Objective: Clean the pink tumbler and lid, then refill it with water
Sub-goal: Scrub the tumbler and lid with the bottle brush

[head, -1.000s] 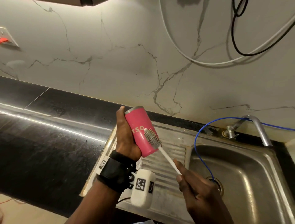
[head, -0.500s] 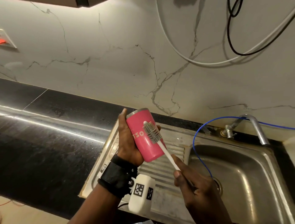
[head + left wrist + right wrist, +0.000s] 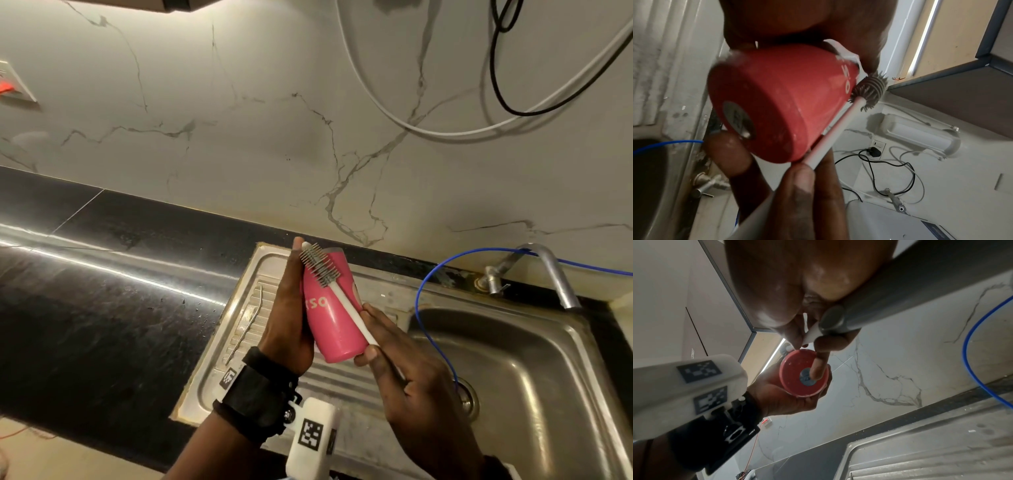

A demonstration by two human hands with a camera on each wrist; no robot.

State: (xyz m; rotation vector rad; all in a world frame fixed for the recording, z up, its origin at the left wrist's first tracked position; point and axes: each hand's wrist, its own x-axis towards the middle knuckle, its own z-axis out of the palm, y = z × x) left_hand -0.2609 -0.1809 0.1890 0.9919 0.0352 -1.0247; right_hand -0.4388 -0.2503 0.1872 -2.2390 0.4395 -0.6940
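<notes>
1. Comparing with a second ago, the bottle brush (image 3: 320, 265) has been slid up the side of the pink tumbler (image 3: 334, 308): the bristle head was around the middle of the wall back then, and now it's sitting right at the rim end, next to the left thumb.
2. The tumbler is kept off the counter, tilted over the ribbed steel drainboard (image 3: 239, 329), gripped round its body by the left hand (image 3: 291, 318). The base is turned toward the person, as seen in both wrist views.
3. The brush's white handle is pinched between the thumb and fingers of the right hand (image 3: 411, 377), and it's laid diagonally across the pink wall.
4. So the outside is being scrubbed lengthwise, by the looks of it. One full pass up this side seems done.
5. No lid can be made out anywhere in these views. A bent metal straw (image 3: 246, 325) is lying on the drainboard.
6. No water is seen coming out of the tap (image 3: 548, 270), so rinsing and refilling are probably still to come.
</notes>
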